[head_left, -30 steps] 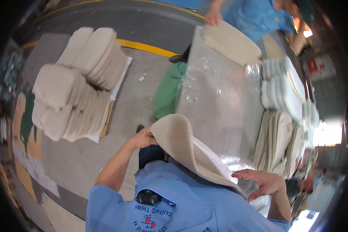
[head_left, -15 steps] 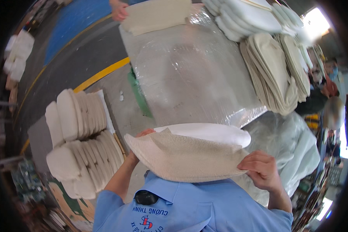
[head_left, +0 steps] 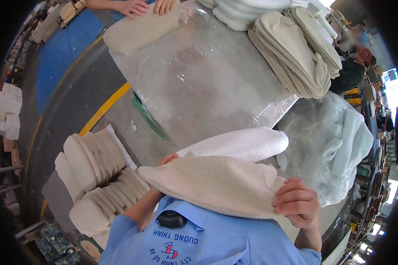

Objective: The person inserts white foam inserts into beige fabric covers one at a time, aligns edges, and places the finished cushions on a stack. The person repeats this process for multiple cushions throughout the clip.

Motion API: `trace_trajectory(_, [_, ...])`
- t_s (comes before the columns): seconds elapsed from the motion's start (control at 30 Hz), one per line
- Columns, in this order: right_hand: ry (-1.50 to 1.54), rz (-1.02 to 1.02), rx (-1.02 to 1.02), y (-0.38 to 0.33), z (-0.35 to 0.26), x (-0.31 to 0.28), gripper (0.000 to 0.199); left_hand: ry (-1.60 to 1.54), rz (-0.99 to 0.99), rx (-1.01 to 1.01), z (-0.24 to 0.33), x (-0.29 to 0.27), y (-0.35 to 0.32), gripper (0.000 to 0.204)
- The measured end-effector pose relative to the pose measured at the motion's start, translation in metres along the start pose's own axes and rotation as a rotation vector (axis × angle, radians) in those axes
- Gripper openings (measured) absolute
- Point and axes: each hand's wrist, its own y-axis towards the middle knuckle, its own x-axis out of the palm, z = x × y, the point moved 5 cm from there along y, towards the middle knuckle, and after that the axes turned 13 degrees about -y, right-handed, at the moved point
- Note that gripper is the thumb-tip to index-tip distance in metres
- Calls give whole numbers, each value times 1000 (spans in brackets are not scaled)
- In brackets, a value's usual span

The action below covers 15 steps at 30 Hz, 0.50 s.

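Observation:
A beige terry towel (head_left: 216,183) is stretched in front of my chest, held at both ends. My right hand (head_left: 297,204) grips its right edge with fingers curled over the cloth. At the left end my left hand (head_left: 167,160) is mostly hidden behind the towel, only the fingers showing. A white rolled piece (head_left: 241,143) lies just behind the beige one, at the near edge of the plastic-covered table (head_left: 199,84).
Stacks of folded beige and white towels (head_left: 296,53) sit at the table's far right. Another person's hands (head_left: 146,6) press a beige towel (head_left: 139,28) at the far edge. Towel stacks (head_left: 95,176) stand on the floor at left; a clear bag of white cloth (head_left: 336,141) at right.
My view has turned from the floor stacks toward the table. The towel has come from hanging loosely to being held stretched out flat between both hands, close to my chest.

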Motion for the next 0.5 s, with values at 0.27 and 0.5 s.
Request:
trace_trajectory(0.27, [44, 118, 110, -34, 10, 10, 8, 593, -687, 154, 79, -8, 25, 45])
trace_trajectory(0.5, [81, 171, 128, -46, 7, 17, 10, 593, -753, -493, 153, 55, 89, 43])
